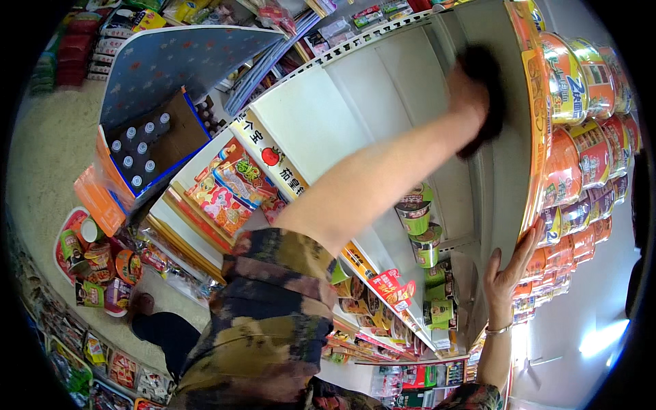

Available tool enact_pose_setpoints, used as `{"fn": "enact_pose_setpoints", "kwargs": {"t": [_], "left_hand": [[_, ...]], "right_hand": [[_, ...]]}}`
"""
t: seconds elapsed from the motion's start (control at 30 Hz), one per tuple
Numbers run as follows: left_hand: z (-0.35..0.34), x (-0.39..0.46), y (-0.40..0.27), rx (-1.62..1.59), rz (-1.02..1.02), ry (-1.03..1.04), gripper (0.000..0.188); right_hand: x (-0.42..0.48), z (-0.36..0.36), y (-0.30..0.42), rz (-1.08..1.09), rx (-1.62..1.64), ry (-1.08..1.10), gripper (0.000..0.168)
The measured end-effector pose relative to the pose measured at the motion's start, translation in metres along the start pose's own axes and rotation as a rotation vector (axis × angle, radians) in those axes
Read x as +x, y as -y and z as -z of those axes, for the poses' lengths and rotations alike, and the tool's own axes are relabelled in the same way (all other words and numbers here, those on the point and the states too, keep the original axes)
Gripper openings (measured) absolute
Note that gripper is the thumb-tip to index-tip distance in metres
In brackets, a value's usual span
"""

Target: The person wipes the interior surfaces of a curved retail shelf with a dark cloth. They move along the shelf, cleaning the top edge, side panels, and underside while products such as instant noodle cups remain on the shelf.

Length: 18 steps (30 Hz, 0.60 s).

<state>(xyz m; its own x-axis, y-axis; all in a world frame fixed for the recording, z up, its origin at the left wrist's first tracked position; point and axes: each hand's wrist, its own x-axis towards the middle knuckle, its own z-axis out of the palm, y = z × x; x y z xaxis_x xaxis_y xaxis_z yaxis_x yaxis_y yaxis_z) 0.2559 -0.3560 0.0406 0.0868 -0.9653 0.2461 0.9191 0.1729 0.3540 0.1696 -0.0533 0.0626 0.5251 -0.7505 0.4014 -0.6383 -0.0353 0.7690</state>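
Note:
My left hand (467,97) reaches across the shelving from a camouflage sleeve. It holds a blurred black thing (484,77), perhaps a cloth, against or close to the grey underside of the upper shelf (505,169); its fingers are mostly hidden. My right hand (512,266), with a bracelet at its wrist, rests on that shelf's orange front edge, fingers extended. Beyond the edge stand stacked instant noodle tubs (564,159). Below my left forearm, green noodle cups (424,246) stand on the white shelf (307,115).
An open carton (169,138) of capped bottles stands at left. On the floor, a red-rimmed basket (64,256) holds noodle cups beside a leg and foot (164,328). A red price card (392,287) juts from the shelf edge. Packaged snacks (233,189) fill a lower shelf.

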Motion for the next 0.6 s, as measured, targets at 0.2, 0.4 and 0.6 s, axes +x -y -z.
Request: {"fn": "enact_pose_setpoints", "kwargs": {"t": [0.2,0.4,0.6], "left_hand": [[-0.009,0.032,-0.042,-0.088,-0.368,-0.380,0.032],[0.003,-0.040,-0.011,0.737,-0.333,0.020,0.034],[0.025,-0.041,-0.032,0.961,-0.072,0.388,0.048]], "right_hand": [[0.004,0.013,0.004,0.001,-0.006,-0.014,0.074],[0.004,0.012,0.014,-0.058,-0.024,-0.002,0.074],[0.001,0.009,0.010,-0.021,0.008,-0.004,0.078]]}}
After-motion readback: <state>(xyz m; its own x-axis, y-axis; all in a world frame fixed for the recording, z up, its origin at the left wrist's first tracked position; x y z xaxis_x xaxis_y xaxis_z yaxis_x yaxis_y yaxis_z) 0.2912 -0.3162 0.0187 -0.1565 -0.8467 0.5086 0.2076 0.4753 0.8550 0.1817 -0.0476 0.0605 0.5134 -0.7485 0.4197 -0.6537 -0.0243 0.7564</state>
